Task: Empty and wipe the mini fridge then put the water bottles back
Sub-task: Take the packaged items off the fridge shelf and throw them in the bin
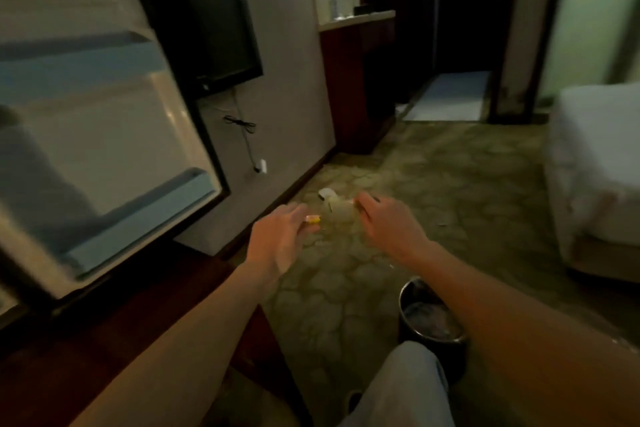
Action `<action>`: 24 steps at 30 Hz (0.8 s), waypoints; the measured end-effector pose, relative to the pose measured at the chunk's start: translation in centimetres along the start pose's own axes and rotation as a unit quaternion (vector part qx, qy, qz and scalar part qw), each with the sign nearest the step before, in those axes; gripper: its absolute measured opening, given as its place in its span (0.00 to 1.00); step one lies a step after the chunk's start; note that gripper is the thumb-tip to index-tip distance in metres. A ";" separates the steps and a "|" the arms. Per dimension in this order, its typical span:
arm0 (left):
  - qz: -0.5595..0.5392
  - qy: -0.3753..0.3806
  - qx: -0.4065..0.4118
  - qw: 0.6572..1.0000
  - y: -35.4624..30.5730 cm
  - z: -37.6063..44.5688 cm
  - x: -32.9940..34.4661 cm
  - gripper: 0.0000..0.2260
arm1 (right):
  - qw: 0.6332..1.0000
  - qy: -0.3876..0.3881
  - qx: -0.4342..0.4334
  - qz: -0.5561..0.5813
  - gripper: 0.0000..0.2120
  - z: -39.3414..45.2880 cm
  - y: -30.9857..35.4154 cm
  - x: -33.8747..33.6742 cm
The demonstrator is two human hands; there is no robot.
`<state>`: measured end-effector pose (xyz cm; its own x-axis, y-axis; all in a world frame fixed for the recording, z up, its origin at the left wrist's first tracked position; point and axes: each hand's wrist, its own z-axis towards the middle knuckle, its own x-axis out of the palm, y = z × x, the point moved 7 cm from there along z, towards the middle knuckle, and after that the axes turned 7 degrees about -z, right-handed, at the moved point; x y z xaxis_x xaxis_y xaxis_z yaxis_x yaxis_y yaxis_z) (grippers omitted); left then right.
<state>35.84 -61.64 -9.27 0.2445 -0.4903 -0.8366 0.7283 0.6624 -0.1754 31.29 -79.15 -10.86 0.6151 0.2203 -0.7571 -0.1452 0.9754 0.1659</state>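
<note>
A black flat-screen television point(221, 28) hangs on the grey wall, a thin black cable point(244, 135) dangling beneath it. A round dark metal waste bin point(431, 319) stands on the green patterned carpet point(450, 177). A white-covered bed point(599, 156) sits at the right. A dark wooden cabinet point(356, 80) stands beyond.

forearms point(180, 340): bare, no sleeves | trousers point(398, 388): light grey | shoe point(354, 399): dark
</note>
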 end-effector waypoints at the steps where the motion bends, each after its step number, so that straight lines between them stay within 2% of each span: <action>1: -0.008 0.006 0.007 1.000 -0.9 0.8 1.8 0.09 | 1.000 0.003 0.020 -0.007 0.05 -0.7 -2.0 0.2; 6: -0.052 0.043 0.010 0.998 -4.6 3.7 10.9 0.10 | 0.992 0.047 0.104 -0.046 0.01 -5.1 -10.8 2.7; 13: -0.147 0.122 0.017 0.981 -8.1 6.1 23.1 0.07 | 0.972 0.136 0.178 -0.067 0.03 -11.3 -20.2 7.9; 17: -0.182 0.186 0.010 0.966 -8.5 5.5 30.2 0.05 | 0.959 0.177 0.217 -0.049 0.04 -14.1 -24.0 11.5; 24: -0.179 0.295 -0.041 0.938 -7.5 3.3 41.9 0.09 | 0.945 0.223 0.240 -0.007 0.02 -18.2 -28.3 18.8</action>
<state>42.73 -88.97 -41.26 -0.4210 -0.3062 -0.8538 0.6388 0.5682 -0.5187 32.86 -102.78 -41.27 0.2104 0.2867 -0.9346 0.2938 0.8933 0.3401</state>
